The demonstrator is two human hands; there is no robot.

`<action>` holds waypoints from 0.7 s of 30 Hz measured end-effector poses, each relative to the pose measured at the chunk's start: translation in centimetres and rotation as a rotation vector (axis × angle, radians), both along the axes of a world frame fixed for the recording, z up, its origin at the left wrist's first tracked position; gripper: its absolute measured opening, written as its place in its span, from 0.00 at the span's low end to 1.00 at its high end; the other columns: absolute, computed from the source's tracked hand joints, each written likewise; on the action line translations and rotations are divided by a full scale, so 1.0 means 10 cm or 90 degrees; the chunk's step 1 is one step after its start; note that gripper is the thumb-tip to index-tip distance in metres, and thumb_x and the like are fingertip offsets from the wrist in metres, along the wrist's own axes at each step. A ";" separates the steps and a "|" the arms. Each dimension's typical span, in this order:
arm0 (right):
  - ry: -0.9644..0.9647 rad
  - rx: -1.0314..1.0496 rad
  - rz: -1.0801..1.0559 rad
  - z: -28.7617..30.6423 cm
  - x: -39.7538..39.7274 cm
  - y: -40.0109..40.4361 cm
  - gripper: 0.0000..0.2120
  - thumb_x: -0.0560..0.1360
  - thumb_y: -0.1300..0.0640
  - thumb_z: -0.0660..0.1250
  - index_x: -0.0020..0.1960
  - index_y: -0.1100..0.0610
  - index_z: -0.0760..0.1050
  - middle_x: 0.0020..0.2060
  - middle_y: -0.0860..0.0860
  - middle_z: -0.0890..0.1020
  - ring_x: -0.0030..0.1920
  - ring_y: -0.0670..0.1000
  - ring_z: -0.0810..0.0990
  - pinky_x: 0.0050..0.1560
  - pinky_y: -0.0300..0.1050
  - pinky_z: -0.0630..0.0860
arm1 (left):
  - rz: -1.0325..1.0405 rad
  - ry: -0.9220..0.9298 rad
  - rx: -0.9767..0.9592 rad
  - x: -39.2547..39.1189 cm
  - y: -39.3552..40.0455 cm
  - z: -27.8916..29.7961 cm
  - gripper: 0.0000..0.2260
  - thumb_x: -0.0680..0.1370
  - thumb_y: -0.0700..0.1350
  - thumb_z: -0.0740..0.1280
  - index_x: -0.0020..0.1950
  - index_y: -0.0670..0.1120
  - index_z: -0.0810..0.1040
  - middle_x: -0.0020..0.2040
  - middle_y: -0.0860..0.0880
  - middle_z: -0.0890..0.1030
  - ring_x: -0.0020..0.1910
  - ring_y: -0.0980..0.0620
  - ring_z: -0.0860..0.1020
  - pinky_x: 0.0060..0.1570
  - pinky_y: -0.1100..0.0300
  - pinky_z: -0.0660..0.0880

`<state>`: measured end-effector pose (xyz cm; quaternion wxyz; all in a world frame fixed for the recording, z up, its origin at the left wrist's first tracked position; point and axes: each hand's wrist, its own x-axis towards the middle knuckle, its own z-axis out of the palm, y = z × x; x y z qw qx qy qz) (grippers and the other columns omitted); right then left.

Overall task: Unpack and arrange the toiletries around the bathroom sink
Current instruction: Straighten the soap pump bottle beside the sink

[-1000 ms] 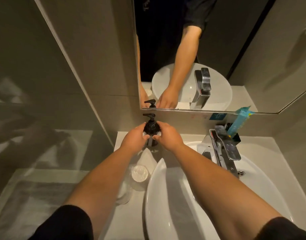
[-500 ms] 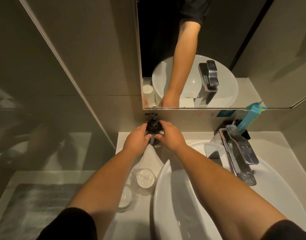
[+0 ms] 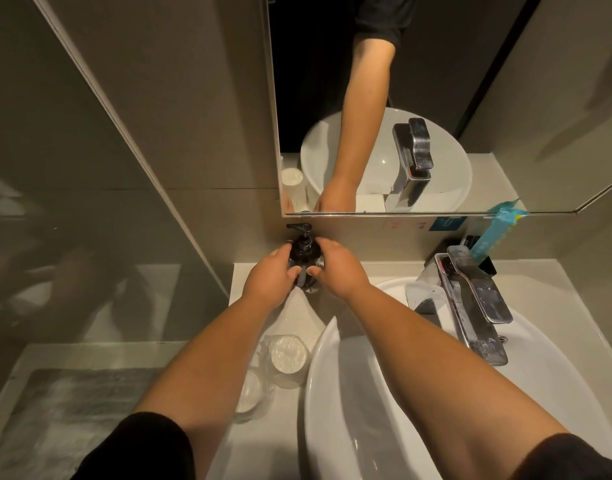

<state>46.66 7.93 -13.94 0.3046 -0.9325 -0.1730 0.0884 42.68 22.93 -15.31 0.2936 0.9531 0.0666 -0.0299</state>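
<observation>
A dark pump bottle [image 3: 303, 249] stands upright at the back left corner of the counter, against the wall under the mirror. My left hand [image 3: 271, 277] grips its left side and my right hand [image 3: 337, 268] grips its right side, fingers curled round the body. The pump head points left. A teal toothpaste box [image 3: 495, 230] leans in a black holder [image 3: 486, 263] behind the tap. Two clear cups with white lids, one [image 3: 288, 355] beside the basin and one [image 3: 251, 393] nearer me, sit on the counter under my left forearm.
The white basin [image 3: 332, 393] fills the right half of the counter, with a chrome tap [image 3: 471, 303] over it. A clear plastic wrapper [image 3: 299, 313] lies between bottle and cups. A glass partition [image 3: 124, 133] stands on the left, a mirror [image 3: 436, 116] above.
My hands have stayed on the pump bottle at the back corner. The view has shifted slightly, moving the sink and tap to the right in frame.
</observation>
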 end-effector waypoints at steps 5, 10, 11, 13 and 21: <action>0.010 -0.017 -0.002 0.02 0.01 0.01 0.26 0.72 0.56 0.72 0.67 0.57 0.69 0.61 0.57 0.77 0.59 0.58 0.77 0.58 0.48 0.73 | -0.005 0.005 0.020 -0.01 -0.02 0.03 0.22 0.79 0.48 0.63 0.72 0.45 0.64 0.65 0.43 0.75 0.59 0.42 0.75 0.53 0.50 0.73; 0.023 -0.043 0.003 0.07 0.02 0.01 0.27 0.71 0.56 0.72 0.67 0.58 0.68 0.62 0.58 0.76 0.61 0.58 0.76 0.59 0.48 0.72 | -0.003 0.005 0.034 -0.04 0.00 0.06 0.20 0.79 0.49 0.63 0.69 0.45 0.65 0.62 0.43 0.76 0.55 0.42 0.76 0.47 0.52 0.73; 0.025 -0.044 0.003 0.08 0.01 0.01 0.27 0.71 0.56 0.72 0.67 0.58 0.68 0.62 0.58 0.76 0.61 0.58 0.75 0.59 0.48 0.72 | -0.001 0.009 0.038 -0.04 0.00 0.07 0.21 0.79 0.49 0.63 0.69 0.45 0.64 0.63 0.43 0.75 0.55 0.42 0.76 0.48 0.51 0.73; 0.024 -0.051 0.004 0.11 0.00 -0.01 0.27 0.71 0.55 0.73 0.67 0.58 0.68 0.62 0.58 0.75 0.61 0.59 0.75 0.59 0.49 0.72 | -0.001 0.018 0.048 -0.07 0.01 0.10 0.23 0.79 0.50 0.63 0.71 0.44 0.63 0.65 0.43 0.74 0.57 0.42 0.76 0.48 0.51 0.73; 0.002 -0.115 0.012 0.35 -0.19 -0.20 0.35 0.73 0.51 0.71 0.74 0.59 0.61 0.69 0.59 0.71 0.68 0.59 0.70 0.66 0.51 0.68 | 0.002 0.039 0.127 -0.27 0.07 0.37 0.28 0.80 0.54 0.59 0.76 0.44 0.57 0.74 0.44 0.65 0.69 0.43 0.67 0.61 0.50 0.68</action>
